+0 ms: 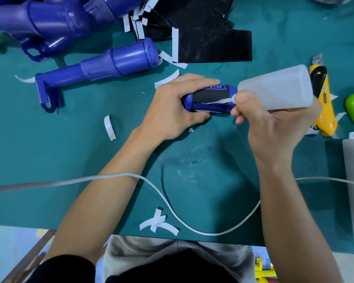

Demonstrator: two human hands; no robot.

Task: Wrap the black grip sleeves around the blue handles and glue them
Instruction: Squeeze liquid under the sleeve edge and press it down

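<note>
Glue work at centre frame: my left hand (178, 107) gripped the blue handle (219, 106), fingers curled round it just above the green table (49, 150), with the black grip sleeve (211, 94) wrapped over its upper side. My right hand (274, 129) clutched the translucent glue bottle (278, 87), whose nozzle touched the sleeve's edge. Spare blue handles (119, 62) lay at upper left, black sheets (208, 37) at upper centre, and a yellow utility knife (323, 103) near the right edge behind the bottle. White paper strips (109, 127) lay scattered, and a white cable (172, 205) looped across the lower frame.
</note>
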